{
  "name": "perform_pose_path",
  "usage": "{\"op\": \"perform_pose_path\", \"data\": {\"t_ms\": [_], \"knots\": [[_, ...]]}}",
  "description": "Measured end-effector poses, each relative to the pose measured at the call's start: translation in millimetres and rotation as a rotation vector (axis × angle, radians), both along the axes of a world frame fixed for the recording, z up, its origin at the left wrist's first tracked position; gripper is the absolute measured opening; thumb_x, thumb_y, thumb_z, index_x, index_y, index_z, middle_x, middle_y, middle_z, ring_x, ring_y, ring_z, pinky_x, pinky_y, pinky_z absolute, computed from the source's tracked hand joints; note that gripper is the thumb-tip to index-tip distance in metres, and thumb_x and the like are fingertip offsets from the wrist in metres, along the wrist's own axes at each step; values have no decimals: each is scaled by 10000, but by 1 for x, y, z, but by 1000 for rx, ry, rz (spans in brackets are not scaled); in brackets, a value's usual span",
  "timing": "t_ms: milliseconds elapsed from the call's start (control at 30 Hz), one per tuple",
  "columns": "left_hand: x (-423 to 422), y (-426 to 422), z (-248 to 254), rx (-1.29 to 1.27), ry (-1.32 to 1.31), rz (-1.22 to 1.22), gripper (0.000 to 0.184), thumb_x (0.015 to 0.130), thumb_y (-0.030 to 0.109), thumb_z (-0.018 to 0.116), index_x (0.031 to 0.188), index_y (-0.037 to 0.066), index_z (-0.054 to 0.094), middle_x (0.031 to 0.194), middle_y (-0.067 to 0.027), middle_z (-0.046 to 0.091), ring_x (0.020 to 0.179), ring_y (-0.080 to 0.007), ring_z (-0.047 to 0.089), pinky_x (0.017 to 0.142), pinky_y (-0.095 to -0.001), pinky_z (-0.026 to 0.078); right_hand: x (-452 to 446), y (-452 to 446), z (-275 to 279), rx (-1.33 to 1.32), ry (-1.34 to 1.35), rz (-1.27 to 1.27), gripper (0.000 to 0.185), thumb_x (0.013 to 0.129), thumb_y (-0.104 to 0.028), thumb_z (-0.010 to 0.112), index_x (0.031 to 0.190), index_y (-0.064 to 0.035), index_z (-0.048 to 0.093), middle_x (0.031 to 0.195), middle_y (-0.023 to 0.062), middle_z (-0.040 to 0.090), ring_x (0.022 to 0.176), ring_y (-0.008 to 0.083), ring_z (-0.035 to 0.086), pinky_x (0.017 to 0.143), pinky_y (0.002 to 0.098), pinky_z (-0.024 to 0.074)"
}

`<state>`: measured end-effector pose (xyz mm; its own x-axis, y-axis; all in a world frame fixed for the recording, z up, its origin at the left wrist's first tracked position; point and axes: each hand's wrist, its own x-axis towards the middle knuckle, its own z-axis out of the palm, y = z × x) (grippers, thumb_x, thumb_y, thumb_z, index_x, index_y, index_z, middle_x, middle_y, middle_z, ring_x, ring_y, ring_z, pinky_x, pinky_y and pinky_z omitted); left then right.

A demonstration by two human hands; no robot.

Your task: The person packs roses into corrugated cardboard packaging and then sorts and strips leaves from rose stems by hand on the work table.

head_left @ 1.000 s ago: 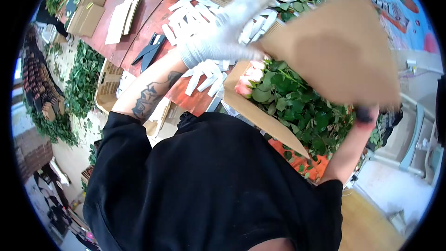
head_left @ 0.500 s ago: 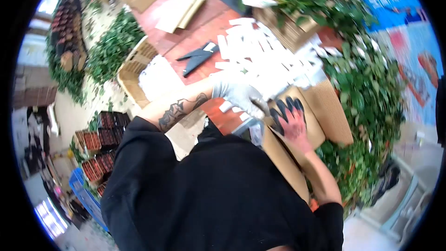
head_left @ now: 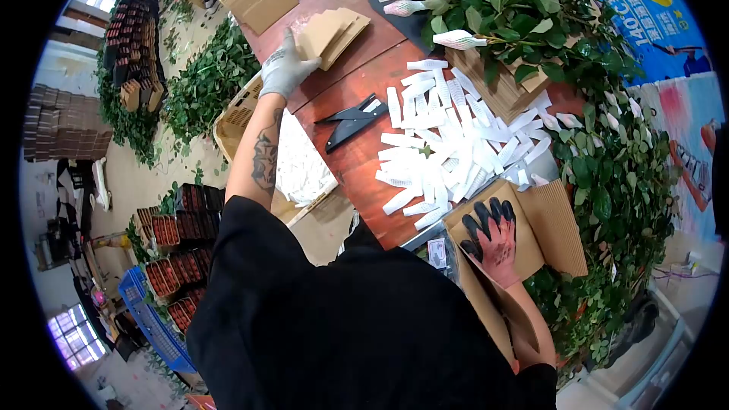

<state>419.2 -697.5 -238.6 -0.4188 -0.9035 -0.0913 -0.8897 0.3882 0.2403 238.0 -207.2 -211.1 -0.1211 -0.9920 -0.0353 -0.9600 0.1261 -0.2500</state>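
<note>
My left hand (head_left: pixel 285 68), in a pale grey glove, is stretched out with thumb and fingers apart beside a small stack of brown cardboard pieces (head_left: pixel 334 36). My right hand (head_left: pixel 495 241), in a pink glove with black fingertips, lies spread on brown cardboard (head_left: pixel 522 235) at the table's near edge. No roses show there; the cardboard covers that spot. A black stapler-like tool (head_left: pixel 354 120) rests on the red table (head_left: pixel 364 199). Many white mesh sleeves (head_left: pixel 448 137) lie in a heap between my hands.
Rose stems with white-netted heads (head_left: pixel 459 39) lie at the back over stacked corrugated cardboard (head_left: pixel 493 83). Leafy stems (head_left: pixel 623 190) fill the right side. A basket with white sleeves (head_left: pixel 298 167) stands at the table's left edge. A blue crate (head_left: pixel 156 326) is at lower left.
My left hand has moved from the cardboard at the near edge to the back left, beside the small stack. My right hand has come down onto the cardboard, which now covers the pink roses.
</note>
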Motion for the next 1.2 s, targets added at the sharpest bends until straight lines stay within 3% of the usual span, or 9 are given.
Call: {"op": "perform_pose_path", "data": {"t_ms": [100, 200, 300, 433, 633, 700, 767, 967, 1200], "knots": [[8, -2, 9, -22, 36, 39, 1040, 678, 547, 650, 1431, -19, 210, 1128, -239, 611, 1044, -325, 609, 902, -385, 463, -1, 4, -4, -22, -1, -4, 508, 705, -302, 676, 1182, -153, 590, 1299, 169, 460, 1255, 415, 353, 1060, 563, 240], [25, -13, 1, 187, 491, 69, 902, 752, 477, 652, 1404, -25, 281, 1168, -226, 599, 1055, -305, 609, 917, -364, 457, -1, 13, -12, 102, -43, -76, 476, 731, -264, 660, 1183, -146, 568, 1341, 126, 447, 1307, 381, 317, 1057, 551, 231], [22, -3, 0, 31, 549, 108, 911, 717, 482, 694, 1375, -29, 325, 1193, -244, 575, 1088, -331, 584, 940, -375, 444, 1, 14, -12, 59, -72, -81, 489, 732, -269, 656, 1191, -129, 560, 1341, 131, 444, 1305, 386, 313, 1054, 552, 233], [13, -6, -36, -75, 191, 52, 1057, 663, 541, 712, 1416, -23, 230, 1329, -295, 420, 1218, -421, 444, 1010, -414, 377, 2, 5, -5, 15, -57, -59, 530, 720, -280, 663, 1213, -125, 548, 1339, 135, 442, 1290, 400, 319, 1055, 558, 231], [-6, -22, -12, 63, 426, 135, 1127, 626, 568, 718, 1431, -24, 196, 1387, -285, 358, 1273, -411, 383, 1055, -401, 328, 1, 14, -13, 59, -36, -66, 554, 701, -284, 676, 1219, -133, 552, 1332, 135, 443, 1264, 409, 335, 1052, 558, 240], [-22, -33, -23, 4, 295, 183, 1143, 622, 549, 723, 1436, -31, 169, 1394, -289, 351, 1280, -391, 389, 1056, -383, 334, 1, 17, -18, 78, -66, -102, 568, 689, -289, 684, 1218, -131, 552, 1298, 154, 458, 1240, 418, 352, 1045, 560, 250], [-30, -35, -18, 283, 223, 252, 1127, 644, 546, 697, 1441, -29, 146, 1418, -284, 321, 1297, -375, 376, 1054, -371, 337, 2, 10, -13, 18, -37, -90, 576, 671, -300, 697, 1202, -122, 560, 1232, 172, 476, 1199, 432, 378, 1031, 567, 263], [-24, -28, -18, 196, 244, 130, 1148, 635, 520, 727, 1434, -53, 133, 1265, -285, 506, 1170, -367, 523, 965, -359, 424, 3, 11, -7, 29, -56, -80, 577, 663, -297, 703, 1196, -125, 561, 1209, 175, 478, 1172, 424, 388, 1037, 551, 261], [4, -58, -43, 118, 445, 315, 851, 793, 427, 610, 1412, -25, 241, 1291, -284, 476, 1198, -353, 487, 995, -362, 385, 1, 20, -16, 26, -20, -86, 599, 659, -340, 716, 1195, -126, 556, 1244, 168, 459, 1215, 424, 370, 1060, 554, 240]]}}
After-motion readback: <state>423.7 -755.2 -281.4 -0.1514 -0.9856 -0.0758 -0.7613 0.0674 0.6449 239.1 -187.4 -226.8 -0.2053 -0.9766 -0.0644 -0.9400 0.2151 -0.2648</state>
